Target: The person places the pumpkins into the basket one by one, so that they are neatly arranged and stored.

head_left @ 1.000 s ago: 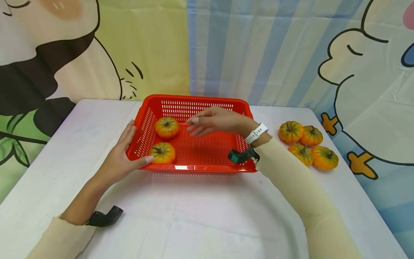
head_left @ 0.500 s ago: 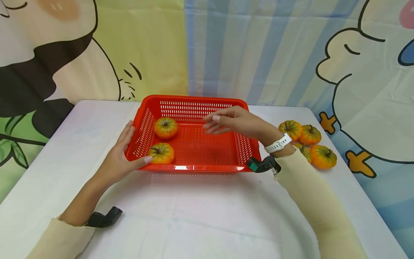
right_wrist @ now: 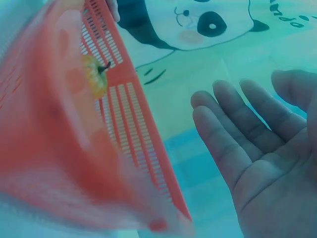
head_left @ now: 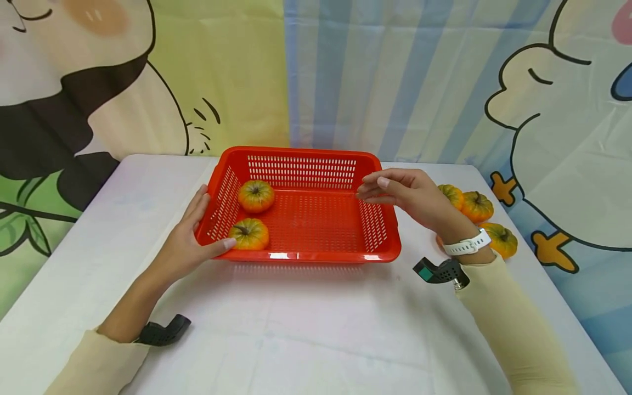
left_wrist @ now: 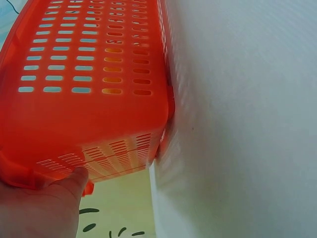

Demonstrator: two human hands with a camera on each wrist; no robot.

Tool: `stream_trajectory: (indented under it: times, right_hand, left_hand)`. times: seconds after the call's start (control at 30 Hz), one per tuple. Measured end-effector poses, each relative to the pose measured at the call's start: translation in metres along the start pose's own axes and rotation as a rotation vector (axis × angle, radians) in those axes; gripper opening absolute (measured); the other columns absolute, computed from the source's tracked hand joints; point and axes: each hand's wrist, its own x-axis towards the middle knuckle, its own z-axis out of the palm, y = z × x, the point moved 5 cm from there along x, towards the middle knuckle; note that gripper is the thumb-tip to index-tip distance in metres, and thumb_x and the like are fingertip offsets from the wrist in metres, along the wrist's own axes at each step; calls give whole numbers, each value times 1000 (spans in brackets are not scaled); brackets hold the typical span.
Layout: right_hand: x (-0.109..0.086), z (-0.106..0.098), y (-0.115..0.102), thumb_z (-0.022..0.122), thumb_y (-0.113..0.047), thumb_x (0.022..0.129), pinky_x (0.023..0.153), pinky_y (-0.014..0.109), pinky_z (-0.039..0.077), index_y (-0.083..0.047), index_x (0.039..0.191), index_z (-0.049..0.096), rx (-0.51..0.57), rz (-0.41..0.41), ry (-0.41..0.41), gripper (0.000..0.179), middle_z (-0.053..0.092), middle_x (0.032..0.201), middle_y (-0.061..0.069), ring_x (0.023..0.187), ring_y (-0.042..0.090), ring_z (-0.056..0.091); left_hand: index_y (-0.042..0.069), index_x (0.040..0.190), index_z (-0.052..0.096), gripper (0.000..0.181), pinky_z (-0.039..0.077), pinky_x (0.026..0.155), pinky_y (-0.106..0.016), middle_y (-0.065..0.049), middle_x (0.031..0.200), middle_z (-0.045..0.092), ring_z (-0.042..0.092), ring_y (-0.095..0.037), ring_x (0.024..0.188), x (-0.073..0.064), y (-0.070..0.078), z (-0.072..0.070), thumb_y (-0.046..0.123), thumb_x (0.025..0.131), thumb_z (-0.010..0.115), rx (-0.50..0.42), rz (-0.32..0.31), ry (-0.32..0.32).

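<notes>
The grip of the right hand (head_left: 412,193) is empty: its fingers extend loosely by the right end of the red plastic basket (head_left: 321,257), and the right wrist view shows a gap between them and the basket. The left hand (head_left: 187,247) braces the front-left corner, fingers laid straight along the outer end wall, thumb across the rim. Inside, at the left, lie two mini pumpkins: the rear pumpkin (head_left: 255,196) and the front pumpkin (head_left: 249,234); whether the thumb touches the latter I cannot tell. More pumpkins (head_left: 477,206) sit grouped on the worktop (head_left: 326,318) to the right, partly hidden behind the right wrist.

The step in hand looks like clearing the basket with the empty right hand. Done well, that would mean staying above the rim so the black wrist device (head_left: 446,270) does not catch it, while a light, steady brace from the left hand stops the basket sliding.
</notes>
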Motion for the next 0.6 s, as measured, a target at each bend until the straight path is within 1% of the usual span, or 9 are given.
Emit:
stream_trajectory:
  times: [0.07,0.13,0.23,0.33,0.5,0.6]
  right_hand:
    - [-7,-5,3,53,-16,102,91,39,51,6,125,60,-17,3,46,33,67,115,16,108,29,64]
    - [-15,-10,6,55,-17,101,90,39,52,5,125,61,-55,16,94,34,67,115,15,107,27,64]
    - [-27,-17,10,57,-20,100,90,36,52,1,123,64,-105,33,147,32,67,116,14,108,26,64]
    - [-41,-23,15,57,-19,100,89,34,52,0,121,65,-141,32,188,30,67,117,13,108,24,65]
    - [-64,-36,15,55,-12,100,89,31,52,5,119,64,-179,-4,240,27,65,117,15,107,23,65]
    - [-77,-44,15,54,-13,101,88,29,51,4,120,64,-216,18,271,28,65,118,16,108,22,65]
  left_hand:
    - [16,157,8,104,33,101,-66,12,162,0,6,-25,147,0,0,0,37,82,77,5,3,1]
    - [15,157,8,104,33,101,-66,12,162,0,6,-24,147,0,0,-1,36,82,77,4,6,2]
    - [15,157,9,104,35,100,-65,11,162,0,7,-25,147,-1,0,-2,36,82,77,2,6,-1]
    - [15,157,9,104,36,99,-65,11,162,0,8,-26,147,-3,-1,-2,36,82,77,-1,3,-4]
    - [14,157,9,104,35,99,-65,11,162,0,8,-27,147,-2,0,-1,36,82,77,5,10,0]
    - [14,157,9,104,35,99,-66,11,162,0,8,-27,147,1,-1,1,36,82,77,-1,11,0]
